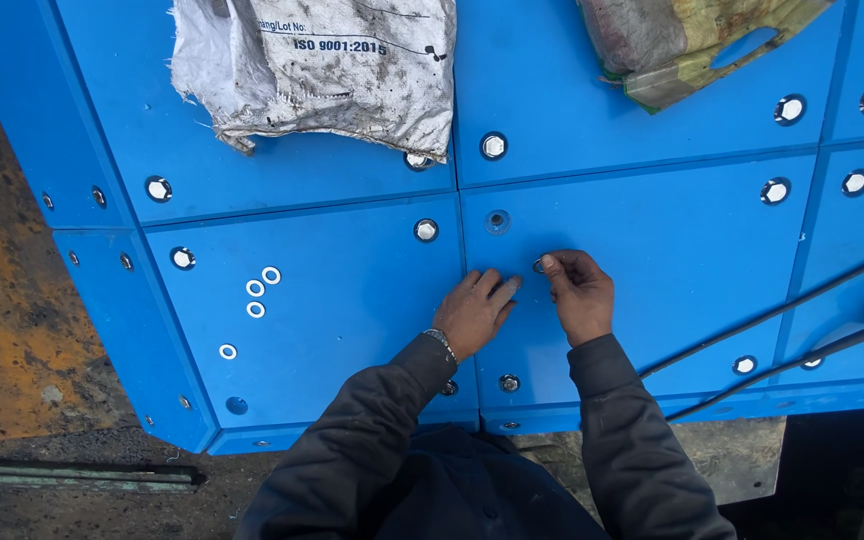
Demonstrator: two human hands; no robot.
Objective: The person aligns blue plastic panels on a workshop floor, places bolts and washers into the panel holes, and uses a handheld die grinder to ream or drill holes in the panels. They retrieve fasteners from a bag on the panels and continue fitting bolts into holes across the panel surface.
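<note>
We count four loose white washers (254, 288) on the blue panel (352, 300), well left of our hands. Our left hand (474, 312) lies flat, fingers open. Our right hand (578, 293) pinches a small round metal piece (538, 265) against the panel below an empty hole (497, 220); its axis is too hidden to tell.

1. Both arms reach forward from the bottom of the view in dark sleeves, forearms angled inward toward each other.
2. The left hand (475, 310) lies palm down, fingers extended and slightly spread, a band at its wrist.
3. The right hand (577, 292) is curled, thumb and forefinger pinched together at their tips.
</note>
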